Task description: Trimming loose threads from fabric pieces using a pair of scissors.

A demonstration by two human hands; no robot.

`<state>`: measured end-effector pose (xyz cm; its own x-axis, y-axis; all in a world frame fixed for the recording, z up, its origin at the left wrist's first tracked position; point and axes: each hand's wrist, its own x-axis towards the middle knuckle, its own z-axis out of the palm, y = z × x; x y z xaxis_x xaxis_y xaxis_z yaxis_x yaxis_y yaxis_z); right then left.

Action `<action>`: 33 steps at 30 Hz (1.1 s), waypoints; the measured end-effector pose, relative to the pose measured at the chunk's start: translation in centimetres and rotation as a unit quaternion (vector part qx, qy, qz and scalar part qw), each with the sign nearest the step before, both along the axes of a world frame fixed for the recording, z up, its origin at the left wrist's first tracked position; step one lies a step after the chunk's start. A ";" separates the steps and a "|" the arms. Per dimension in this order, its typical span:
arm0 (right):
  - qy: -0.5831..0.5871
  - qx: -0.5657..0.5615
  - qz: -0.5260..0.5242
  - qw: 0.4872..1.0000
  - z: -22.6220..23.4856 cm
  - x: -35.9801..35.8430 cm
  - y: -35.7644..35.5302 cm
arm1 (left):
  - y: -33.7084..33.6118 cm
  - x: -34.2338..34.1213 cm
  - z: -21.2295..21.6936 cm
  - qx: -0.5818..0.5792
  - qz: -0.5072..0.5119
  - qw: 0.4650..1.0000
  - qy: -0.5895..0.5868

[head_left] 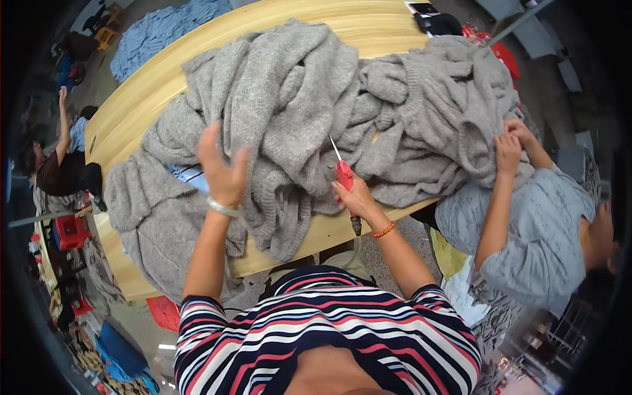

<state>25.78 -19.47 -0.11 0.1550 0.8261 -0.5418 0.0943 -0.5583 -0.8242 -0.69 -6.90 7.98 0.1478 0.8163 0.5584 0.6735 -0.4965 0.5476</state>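
A large heap of grey knit sweaters (283, 99) lies bunched over the table in front of me. My right hand (360, 199) is wrapped round the red handle of an air blow gun (344, 172). Its thin metal nozzle points up and away, toward the knit folds; whether the tip touches them I cannot tell. A dark fitting shows at the handle's lower end. Over the left part of the heap, my left hand (225, 172) is raised with fingers spread, slightly blurred, holding nothing. A light blue patch (189, 176) shows between the folds beside it.
The pale wooden table (388, 18) curves across the view. At right, a co-worker's hands (510, 148) hold the edge of more grey knitwear. Blue fabric (164, 33) is piled beyond the table; a red stool (71, 230) stands at left. Black items (440, 25) lie at the far right corner.
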 end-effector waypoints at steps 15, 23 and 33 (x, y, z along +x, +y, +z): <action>-0.053 0.054 -0.066 0.995 3.9 5.3 -3.3 | 17.9 9.1 -3.6 -0.184 -0.130 0.955 -0.192; -0.070 0.169 0.057 0.981 4.5 5.0 4.7 | 18.0 -12.8 1.3 -0.110 0.152 0.973 -0.131; -0.184 0.252 0.128 0.941 6.4 1.2 12.4 | 6.5 8.0 1.0 0.041 -0.083 0.939 0.330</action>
